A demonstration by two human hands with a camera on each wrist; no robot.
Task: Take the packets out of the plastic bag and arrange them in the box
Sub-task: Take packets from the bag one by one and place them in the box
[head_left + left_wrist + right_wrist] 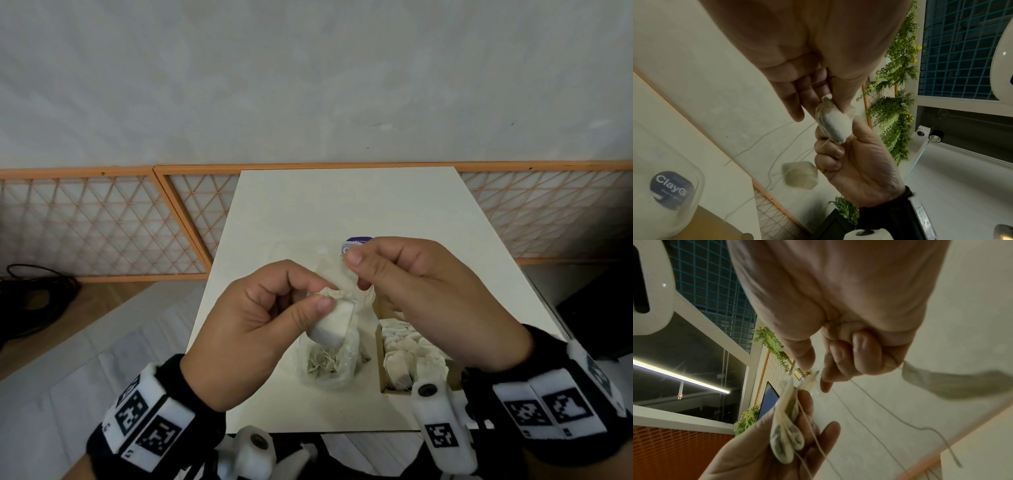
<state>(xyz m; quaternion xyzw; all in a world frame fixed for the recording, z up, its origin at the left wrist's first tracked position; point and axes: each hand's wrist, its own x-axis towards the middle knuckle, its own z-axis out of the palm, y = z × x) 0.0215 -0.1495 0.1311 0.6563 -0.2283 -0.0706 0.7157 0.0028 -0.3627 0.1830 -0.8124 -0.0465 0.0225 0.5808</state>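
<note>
Both hands are raised over the cream table (342, 205). My left hand (322, 291) grips a small bundle of white string packets (334, 323) between thumb and fingers; the left wrist view shows the same bundle (833, 125). My right hand (354, 270) pinches the top of one packet (344, 279) at the bundle's upper end. Its curled fingers also hold strings, and a packet (799, 177) dangles from them. Below the hands the clear plastic bag (327, 371) lies on the table with packets inside. The cardboard box (378, 346) stands to its right, with several packets (411, 356) in rows.
A dark blue round label (358, 241) on clear plastic shows just behind my right hand, and again in the left wrist view (672, 190). An orange lattice panel (102, 222) runs along the wall behind the table. Black cables (34, 301) lie on the floor at left.
</note>
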